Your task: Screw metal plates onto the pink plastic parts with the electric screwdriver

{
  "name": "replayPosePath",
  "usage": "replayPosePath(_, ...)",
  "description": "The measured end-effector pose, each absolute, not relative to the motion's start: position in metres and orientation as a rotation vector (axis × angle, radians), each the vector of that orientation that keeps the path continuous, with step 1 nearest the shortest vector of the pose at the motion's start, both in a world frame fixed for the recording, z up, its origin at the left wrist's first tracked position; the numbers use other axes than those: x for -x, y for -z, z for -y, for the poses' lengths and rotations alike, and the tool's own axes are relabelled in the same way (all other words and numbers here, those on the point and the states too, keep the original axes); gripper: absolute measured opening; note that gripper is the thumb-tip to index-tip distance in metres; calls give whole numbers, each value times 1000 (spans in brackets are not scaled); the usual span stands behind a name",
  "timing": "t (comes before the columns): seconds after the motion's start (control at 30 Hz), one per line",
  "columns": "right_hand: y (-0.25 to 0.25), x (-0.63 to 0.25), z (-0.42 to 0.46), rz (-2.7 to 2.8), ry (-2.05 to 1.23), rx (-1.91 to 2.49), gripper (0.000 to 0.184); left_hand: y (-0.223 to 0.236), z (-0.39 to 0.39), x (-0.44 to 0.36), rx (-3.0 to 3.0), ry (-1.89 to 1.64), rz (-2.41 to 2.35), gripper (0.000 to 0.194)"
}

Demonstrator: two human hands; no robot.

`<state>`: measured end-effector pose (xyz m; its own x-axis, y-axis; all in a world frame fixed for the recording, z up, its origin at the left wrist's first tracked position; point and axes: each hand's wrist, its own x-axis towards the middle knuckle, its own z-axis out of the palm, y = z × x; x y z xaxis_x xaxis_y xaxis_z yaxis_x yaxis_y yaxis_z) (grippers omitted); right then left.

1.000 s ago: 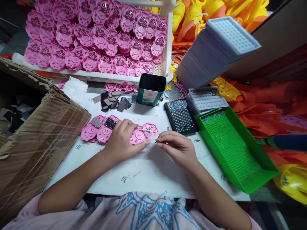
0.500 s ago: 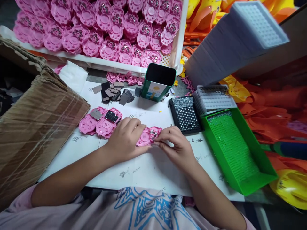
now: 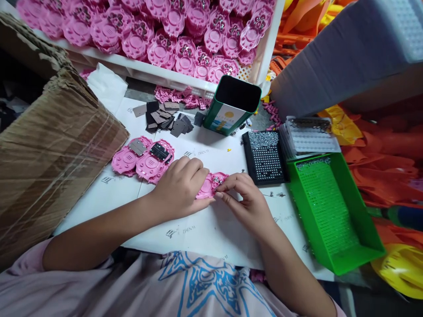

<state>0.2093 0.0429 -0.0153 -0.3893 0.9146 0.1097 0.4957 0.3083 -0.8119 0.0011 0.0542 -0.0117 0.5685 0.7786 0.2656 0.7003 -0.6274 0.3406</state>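
A pink plastic shell (image 3: 206, 188) lies on the white paper, small metal parts showing at its right end. My left hand (image 3: 180, 189) is closed over its left part, thumb along the near edge. At the shell's right edge, the thumb and forefinger of my right hand (image 3: 244, 200) are pinched together; whatever sits between the fingertips is too small to make out. Left of my left hand rest two more pink shells, one with a grey plate (image 3: 137, 147) on it and one with a black plate (image 3: 159, 151).
Loose dark plates (image 3: 161, 116) lie beyond the shells, beside a green tin (image 3: 228, 112). A black screw tray (image 3: 266, 158) and a green tray (image 3: 333, 220) stand right. A cardboard box (image 3: 66, 145) borders the left; a white crate (image 3: 132, 66) of pink shells stands behind.
My right fingers have moved from just off the shell onto its right end, where the metal parts are. My left hand keeps its hold. The whole view has shifted and tilted.
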Motion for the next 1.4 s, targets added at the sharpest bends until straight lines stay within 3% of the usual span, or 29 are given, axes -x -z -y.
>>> replayPosePath(1.4, 18, -211, -44, 2036, -1172, 1347, 8, 15, -50, -6, -2522, -427, -1255, 29)
